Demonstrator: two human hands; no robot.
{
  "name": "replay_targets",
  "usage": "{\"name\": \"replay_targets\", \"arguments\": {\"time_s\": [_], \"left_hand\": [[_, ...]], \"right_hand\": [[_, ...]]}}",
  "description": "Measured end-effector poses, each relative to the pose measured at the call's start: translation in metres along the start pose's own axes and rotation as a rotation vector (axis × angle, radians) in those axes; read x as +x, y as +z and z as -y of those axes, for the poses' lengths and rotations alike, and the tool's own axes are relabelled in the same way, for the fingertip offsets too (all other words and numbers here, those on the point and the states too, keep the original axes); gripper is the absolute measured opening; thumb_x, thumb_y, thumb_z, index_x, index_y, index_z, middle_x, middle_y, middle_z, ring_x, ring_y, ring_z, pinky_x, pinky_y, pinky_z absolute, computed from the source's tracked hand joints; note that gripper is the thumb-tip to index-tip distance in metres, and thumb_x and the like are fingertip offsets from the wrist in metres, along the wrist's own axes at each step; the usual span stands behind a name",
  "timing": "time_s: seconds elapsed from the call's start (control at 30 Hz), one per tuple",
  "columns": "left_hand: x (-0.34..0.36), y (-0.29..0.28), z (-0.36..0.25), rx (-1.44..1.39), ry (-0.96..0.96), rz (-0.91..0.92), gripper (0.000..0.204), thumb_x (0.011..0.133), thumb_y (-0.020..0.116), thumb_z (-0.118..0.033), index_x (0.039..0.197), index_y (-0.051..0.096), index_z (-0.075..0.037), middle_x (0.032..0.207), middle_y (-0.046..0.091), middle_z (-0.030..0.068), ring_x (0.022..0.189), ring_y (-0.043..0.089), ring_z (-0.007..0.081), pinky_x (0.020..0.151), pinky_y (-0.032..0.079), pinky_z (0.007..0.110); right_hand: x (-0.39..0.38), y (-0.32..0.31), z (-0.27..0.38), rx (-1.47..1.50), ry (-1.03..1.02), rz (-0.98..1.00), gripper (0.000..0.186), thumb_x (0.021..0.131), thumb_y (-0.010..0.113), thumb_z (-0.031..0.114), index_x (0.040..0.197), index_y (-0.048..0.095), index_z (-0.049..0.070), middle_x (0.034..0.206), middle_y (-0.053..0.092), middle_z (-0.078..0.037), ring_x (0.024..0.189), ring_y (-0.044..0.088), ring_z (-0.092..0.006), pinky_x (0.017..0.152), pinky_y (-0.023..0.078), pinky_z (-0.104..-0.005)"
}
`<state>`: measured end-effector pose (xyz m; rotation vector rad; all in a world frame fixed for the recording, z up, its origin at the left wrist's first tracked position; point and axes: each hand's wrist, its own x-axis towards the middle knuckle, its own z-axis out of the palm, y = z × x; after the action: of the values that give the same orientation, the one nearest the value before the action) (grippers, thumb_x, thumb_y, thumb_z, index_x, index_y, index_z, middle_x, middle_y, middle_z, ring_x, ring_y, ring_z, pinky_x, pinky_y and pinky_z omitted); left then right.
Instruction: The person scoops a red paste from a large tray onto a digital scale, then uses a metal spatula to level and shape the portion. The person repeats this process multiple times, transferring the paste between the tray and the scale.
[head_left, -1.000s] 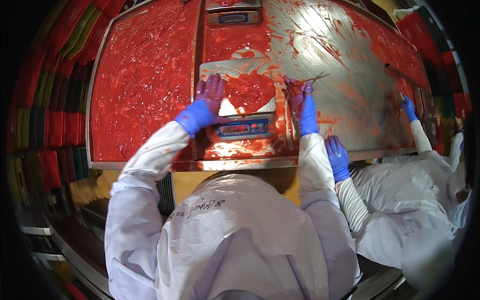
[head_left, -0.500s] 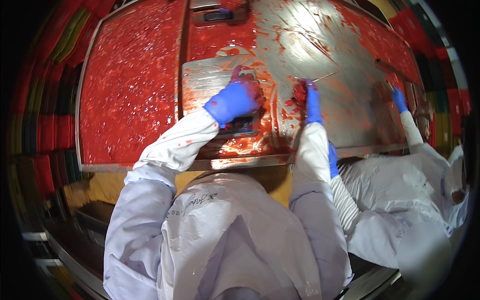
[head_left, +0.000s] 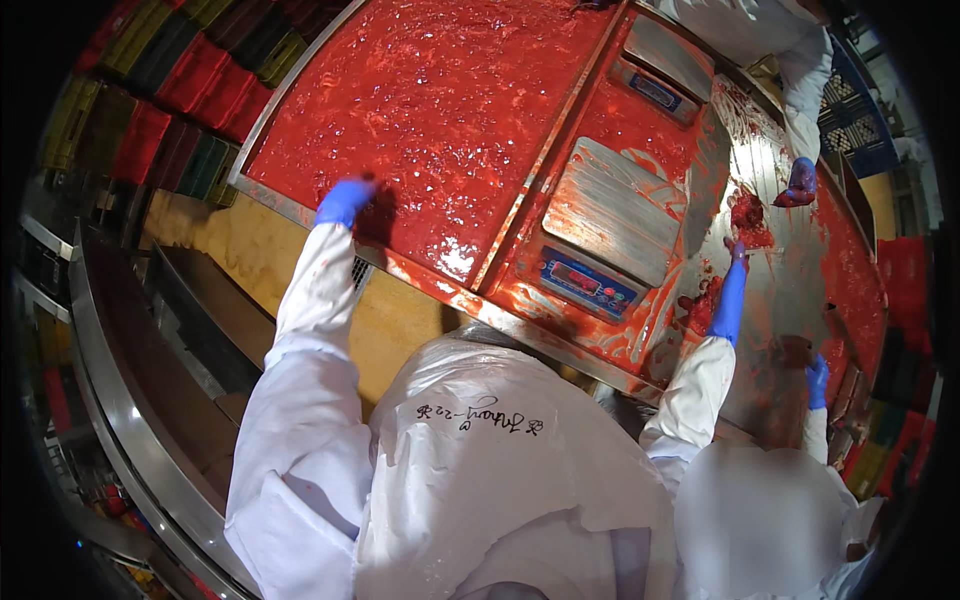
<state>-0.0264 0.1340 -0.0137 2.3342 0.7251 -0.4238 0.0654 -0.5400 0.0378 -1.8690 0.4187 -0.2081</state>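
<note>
My left hand, in a blue glove, hovers over the near left part of a wide tray of red raw meat. Its fingertips are smeared by motion, so what they hold does not show. My right hand, also gloved in blue, is on the wet metal worktop beside a small heap of dark red meat. Its fingers look curled, but whatever is in them cannot be made out. Between my hands lies a scale with a bare metal plate and a blue display panel.
A second scale is farther back. A co-worker's gloved hand is at the far side near another meat lump; another co-worker's hand is at the right. Stacked coloured crates line the left.
The view has swung left. My left hand has moved off the scale plate to above the meat tray. My right hand stays by the meat heap; the thin blade beside it no longer shows.
</note>
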Motion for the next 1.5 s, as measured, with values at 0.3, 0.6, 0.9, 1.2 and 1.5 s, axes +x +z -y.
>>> {"name": "replay_targets", "arguments": {"time_s": [0.3, 0.6, 0.9, 1.2, 1.5], "left_hand": [[-0.053, 0.124, -0.101, 0.184, 0.620, -0.027, 0.052, 0.072, 0.062, -0.004, 0.122, 0.048, -0.007, 0.122, 0.049, 0.0238, 0.110, 0.052, 0.0399, 0.094, 0.044, 0.043], [-0.020, 0.053, -0.108, 0.058, 0.576, -0.080, 0.017, 0.081, 0.062, -0.015, 0.097, 0.063, -0.009, 0.091, 0.065, 0.0157, 0.086, 0.063, 0.0305, 0.076, 0.050, 0.039], [0.048, -0.056, -0.124, -0.089, 0.397, -0.240, 0.038, 0.079, 0.060, -0.008, 0.117, 0.058, -0.007, 0.085, 0.068, 0.0158, 0.077, 0.066, 0.0219, 0.069, 0.053, 0.031], [0.022, 0.097, -0.171, 0.254, 0.401, 0.229, 0.051, 0.072, 0.070, -0.027, 0.116, 0.056, -0.006, 0.109, 0.059, 0.0235, 0.099, 0.060, 0.0331, 0.088, 0.048, 0.041], [0.010, 0.098, -0.140, 0.240, 0.524, 0.132, 0.025, 0.080, 0.059, -0.024, 0.097, 0.064, -0.006, 0.090, 0.064, 0.0239, 0.088, 0.061, 0.0410, 0.076, 0.051, 0.046]], "right_hand": [[-0.087, 0.074, 0.115, 0.076, 0.064, 0.263, 0.052, 0.093, 0.042, 0.051, 0.118, 0.059, 0.009, 0.115, 0.056, -0.005, 0.106, 0.047, -0.0147, 0.094, 0.032, -0.0292], [-0.131, 0.056, 0.132, 0.153, 0.144, 0.279, 0.053, 0.091, 0.045, 0.053, 0.118, 0.058, 0.009, 0.124, 0.052, -0.006, 0.119, 0.042, -0.0179, 0.103, 0.026, -0.0335], [-0.143, 0.036, 0.119, 0.146, 0.094, 0.239, 0.052, 0.091, 0.046, 0.052, 0.116, 0.059, 0.009, 0.127, 0.051, -0.009, 0.125, 0.038, -0.0213, 0.108, 0.020, -0.0366], [-0.169, 0.051, 0.153, 0.190, 0.181, 0.307, 0.054, 0.090, 0.048, 0.053, 0.120, 0.057, 0.009, 0.133, 0.046, -0.010, 0.119, 0.044, -0.0214, 0.103, 0.026, -0.0335], [-0.159, 0.041, 0.128, 0.174, 0.127, 0.356, 0.062, 0.090, 0.048, 0.054, 0.129, 0.049, 0.006, 0.137, 0.044, -0.009, 0.135, 0.027, -0.0250, 0.110, 0.017, -0.0367]]}}
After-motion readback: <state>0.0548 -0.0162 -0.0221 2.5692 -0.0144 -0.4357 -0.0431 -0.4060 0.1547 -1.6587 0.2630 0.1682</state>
